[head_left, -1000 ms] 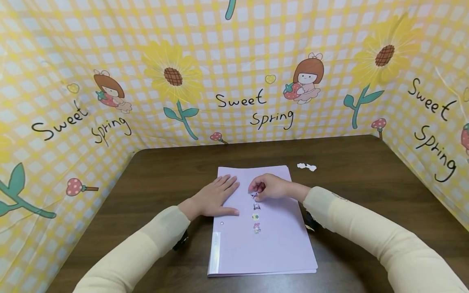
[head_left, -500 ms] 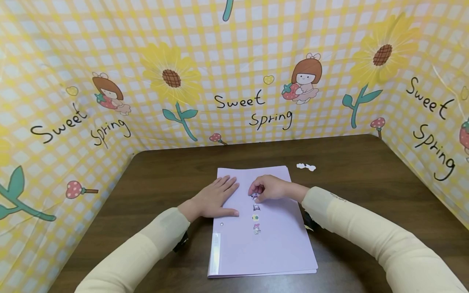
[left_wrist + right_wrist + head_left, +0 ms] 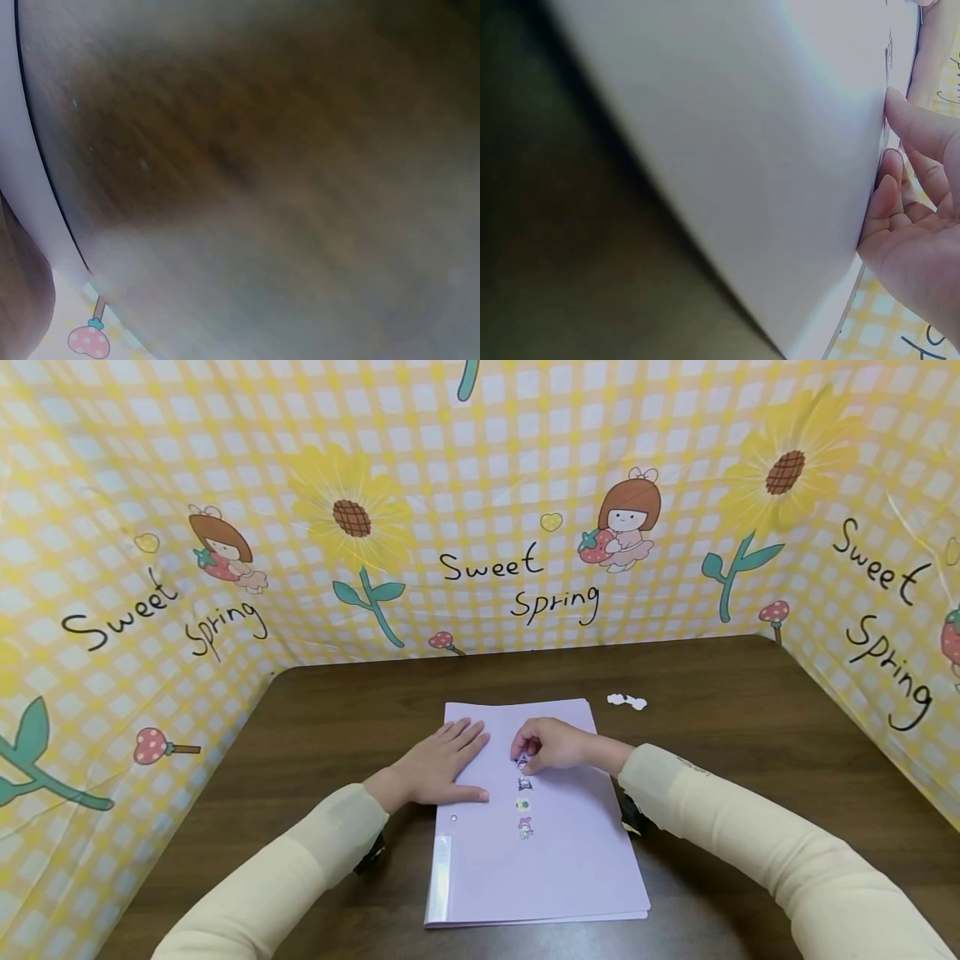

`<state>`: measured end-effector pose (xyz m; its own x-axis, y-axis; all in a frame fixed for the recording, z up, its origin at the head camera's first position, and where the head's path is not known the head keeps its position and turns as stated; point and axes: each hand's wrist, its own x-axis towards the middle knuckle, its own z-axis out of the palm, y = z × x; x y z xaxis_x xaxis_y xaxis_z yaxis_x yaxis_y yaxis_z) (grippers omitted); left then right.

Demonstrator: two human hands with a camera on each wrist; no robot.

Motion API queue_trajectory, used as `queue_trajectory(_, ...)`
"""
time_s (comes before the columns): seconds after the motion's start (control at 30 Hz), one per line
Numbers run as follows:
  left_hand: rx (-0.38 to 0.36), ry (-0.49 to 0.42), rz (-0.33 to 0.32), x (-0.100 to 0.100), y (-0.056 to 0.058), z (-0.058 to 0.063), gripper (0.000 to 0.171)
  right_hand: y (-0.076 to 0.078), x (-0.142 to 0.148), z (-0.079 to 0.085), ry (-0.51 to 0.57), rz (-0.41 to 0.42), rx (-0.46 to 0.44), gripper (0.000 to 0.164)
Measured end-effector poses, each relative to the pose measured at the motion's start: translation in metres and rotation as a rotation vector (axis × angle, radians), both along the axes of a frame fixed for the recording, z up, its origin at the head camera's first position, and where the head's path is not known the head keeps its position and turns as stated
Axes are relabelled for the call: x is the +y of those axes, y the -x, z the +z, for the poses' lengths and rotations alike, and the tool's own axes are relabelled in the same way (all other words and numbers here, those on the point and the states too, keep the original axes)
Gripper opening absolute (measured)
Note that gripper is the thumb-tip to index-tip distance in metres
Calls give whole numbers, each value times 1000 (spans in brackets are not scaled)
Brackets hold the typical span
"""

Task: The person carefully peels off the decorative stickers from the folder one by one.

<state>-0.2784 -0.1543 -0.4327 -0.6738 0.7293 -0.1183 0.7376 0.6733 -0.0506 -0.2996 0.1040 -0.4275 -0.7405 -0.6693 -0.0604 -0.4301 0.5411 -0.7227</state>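
A pale purple folder (image 3: pixel 558 868) lies on the dark wooden table in the head view. Spread flat on its left half, my left hand (image 3: pixel 442 767) presses it down. My right hand (image 3: pixel 553 745) has thumb and index finger pinching a small cartoon sticker (image 3: pixel 522 763), right at the folder's surface. Below it in a column are a dark-and-white sticker (image 3: pixel 525 784), a yellow-green sticker (image 3: pixel 522 805) and a pink-hooded character sticker (image 3: pixel 525 828). In the right wrist view, the right thumb and curled fingers (image 3: pixel 889 196) meet the folder's face, seen edge-on.
A scrap of white backing paper (image 3: pixel 627 702) lies on the table (image 3: pixel 360 710) beyond the folder's upper right corner. A yellow checked cloth (image 3: pixel 480 485) with printed flowers and figures walls the table's back and sides. A clear label strip (image 3: pixel 442 878) sits at the folder's lower left.
My right fingertips have shifted very slightly to the right at the top sticker. The left hand and the folder have stayed in place.
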Motion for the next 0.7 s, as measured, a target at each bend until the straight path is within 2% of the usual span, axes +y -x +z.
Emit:
queue_trajectory(0.17, -2, -4, 4, 0, 0, 0, 102, 0, 1, 1, 0, 6, 16, 19)
queue_trajectory(0.4, -17, -5, 14, 0, -1, 0, 102, 1, 4, 1, -5, 46, 51, 31)
queue_trajectory(0.7, -7, -1, 7, 0, 0, 0, 102, 2, 3, -1, 0, 36, 51, 23)
